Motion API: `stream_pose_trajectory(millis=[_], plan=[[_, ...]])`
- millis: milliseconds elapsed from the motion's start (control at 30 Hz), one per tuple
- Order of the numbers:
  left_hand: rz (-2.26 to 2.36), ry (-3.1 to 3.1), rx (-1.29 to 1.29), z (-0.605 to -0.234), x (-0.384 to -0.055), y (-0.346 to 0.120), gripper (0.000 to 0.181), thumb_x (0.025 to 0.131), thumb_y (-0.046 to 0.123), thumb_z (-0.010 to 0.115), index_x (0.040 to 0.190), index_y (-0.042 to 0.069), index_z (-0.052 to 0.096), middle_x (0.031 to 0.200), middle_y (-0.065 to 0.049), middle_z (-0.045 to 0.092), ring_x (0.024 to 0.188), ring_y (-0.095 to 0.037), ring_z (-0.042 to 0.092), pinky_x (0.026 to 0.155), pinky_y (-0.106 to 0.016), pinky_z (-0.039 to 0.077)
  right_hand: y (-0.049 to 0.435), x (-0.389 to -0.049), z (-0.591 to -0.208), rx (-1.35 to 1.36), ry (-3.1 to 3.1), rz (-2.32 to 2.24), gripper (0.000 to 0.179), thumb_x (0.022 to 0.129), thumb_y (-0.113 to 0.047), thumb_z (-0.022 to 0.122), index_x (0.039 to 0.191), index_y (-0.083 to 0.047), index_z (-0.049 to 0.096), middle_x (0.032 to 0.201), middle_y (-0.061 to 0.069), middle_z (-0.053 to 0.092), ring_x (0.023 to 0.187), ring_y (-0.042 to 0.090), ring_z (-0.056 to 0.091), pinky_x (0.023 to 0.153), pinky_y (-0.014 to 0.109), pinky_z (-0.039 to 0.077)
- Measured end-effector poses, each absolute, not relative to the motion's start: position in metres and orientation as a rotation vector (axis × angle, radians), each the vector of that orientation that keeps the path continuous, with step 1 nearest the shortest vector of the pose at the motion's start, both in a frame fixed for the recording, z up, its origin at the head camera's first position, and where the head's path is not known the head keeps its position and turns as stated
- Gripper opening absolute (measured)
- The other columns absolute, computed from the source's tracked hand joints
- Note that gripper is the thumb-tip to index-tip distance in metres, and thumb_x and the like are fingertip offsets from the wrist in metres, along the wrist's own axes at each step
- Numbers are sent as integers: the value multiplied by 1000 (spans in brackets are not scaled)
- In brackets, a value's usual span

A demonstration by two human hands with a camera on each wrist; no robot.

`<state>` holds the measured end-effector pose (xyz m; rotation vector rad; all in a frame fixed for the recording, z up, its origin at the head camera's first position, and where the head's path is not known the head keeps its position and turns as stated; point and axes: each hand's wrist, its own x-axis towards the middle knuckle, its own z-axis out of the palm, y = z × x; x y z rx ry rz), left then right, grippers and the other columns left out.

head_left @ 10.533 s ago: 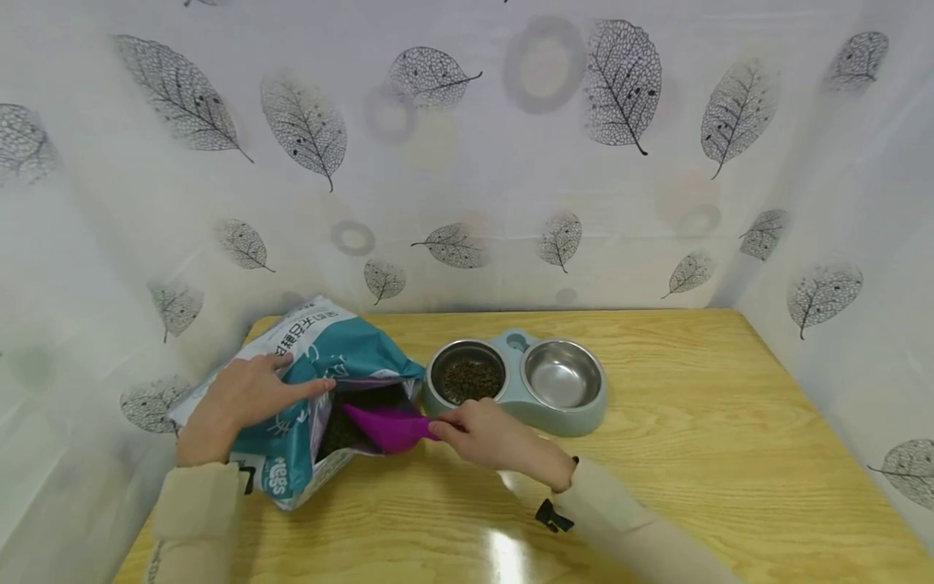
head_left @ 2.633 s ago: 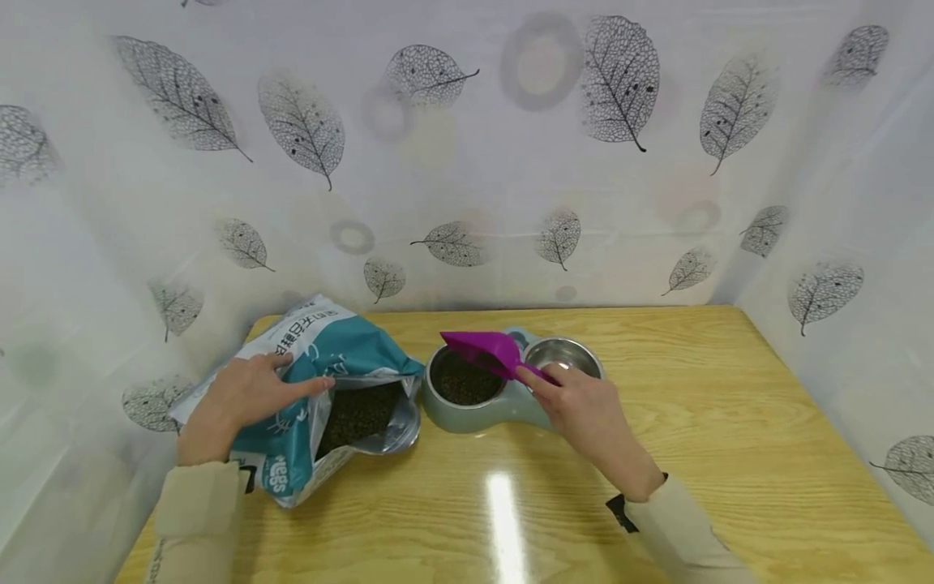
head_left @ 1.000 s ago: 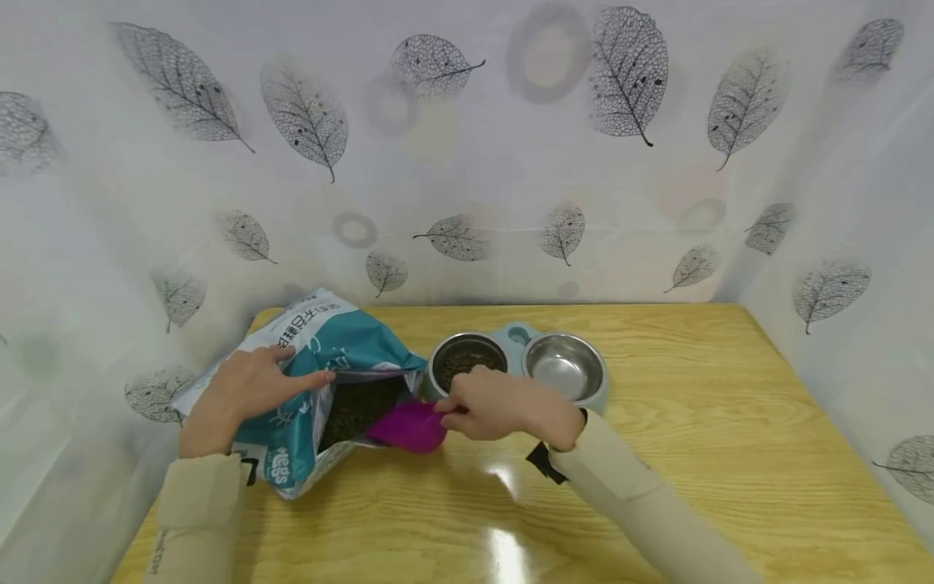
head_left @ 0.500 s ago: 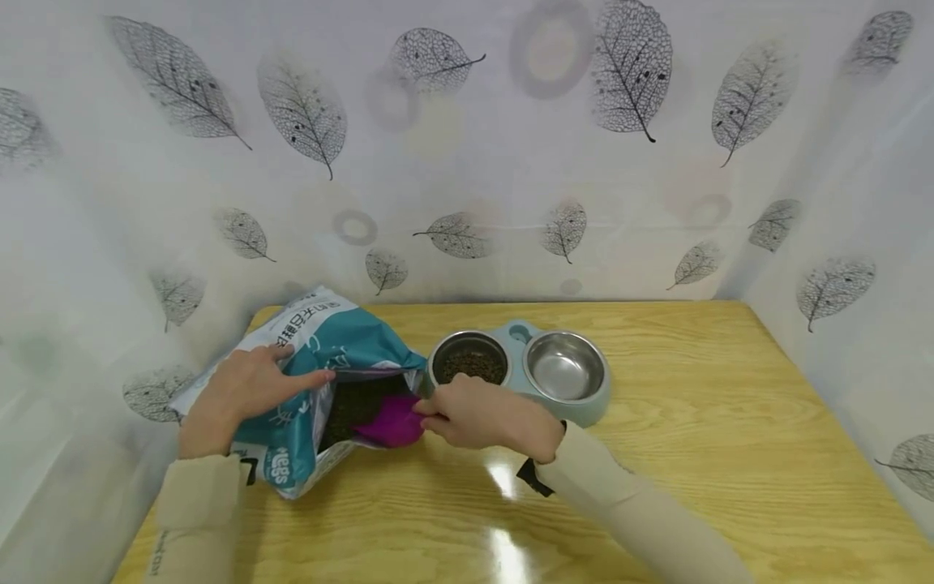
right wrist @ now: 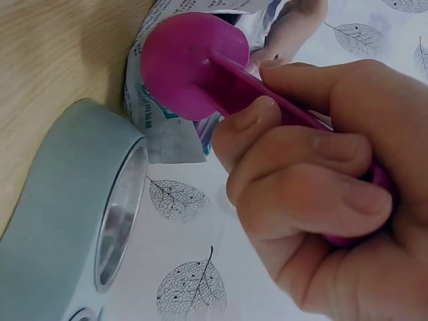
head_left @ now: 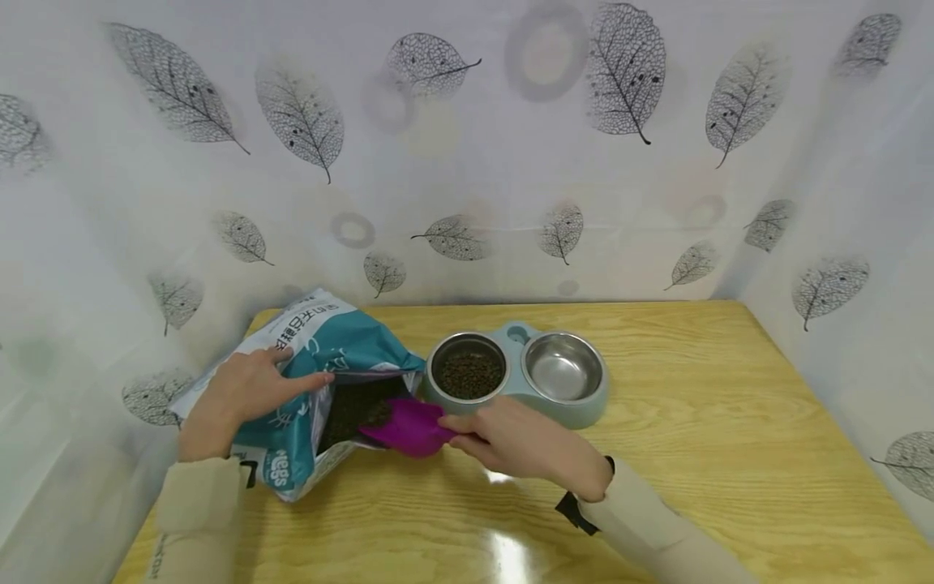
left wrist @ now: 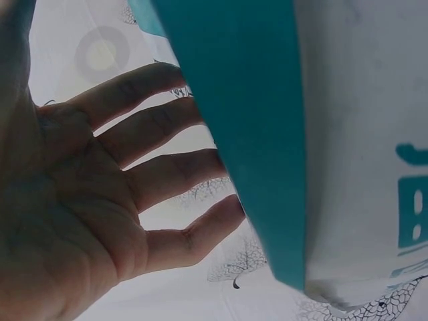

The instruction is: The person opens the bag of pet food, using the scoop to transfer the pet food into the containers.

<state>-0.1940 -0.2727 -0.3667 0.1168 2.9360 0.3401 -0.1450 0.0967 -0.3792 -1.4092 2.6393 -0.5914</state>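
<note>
Head view, one scoop [head_left: 412, 430], one bag [head_left: 357, 345], two bowls [head_left: 562, 371]

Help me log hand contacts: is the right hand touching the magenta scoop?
Touching. The right wrist view shows it plainly: the right hand grips the magenta scoop by its handle, curled round it.

Pale leaf-print sheeting [head_left: 496, 170] behind and beside yellow wood-grain table [head_left: 730, 438], bright glare [head_left: 509, 558] near front

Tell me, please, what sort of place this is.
Probably indoors, perhaps a makeshift booth for tabletop work: leaf-printed sheeting stands behind and on both sides of a wood-grained table, which bears an open bag and a twin bowl.
</note>
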Motion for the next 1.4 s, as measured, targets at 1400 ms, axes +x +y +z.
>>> stream_pose_trajectory(millis=[1400], plan=[[326, 2941, 113, -368, -194, -273, 111, 85, 84, 53, 146, -9, 49, 143, -39, 50, 110, -54, 62, 81, -58, 51, 159, -144, -420, -1654, 2997, -1203, 34, 94, -16, 75, 127, -7, 73, 69, -8, 60, 59, -4, 41, 55, 6, 35]])
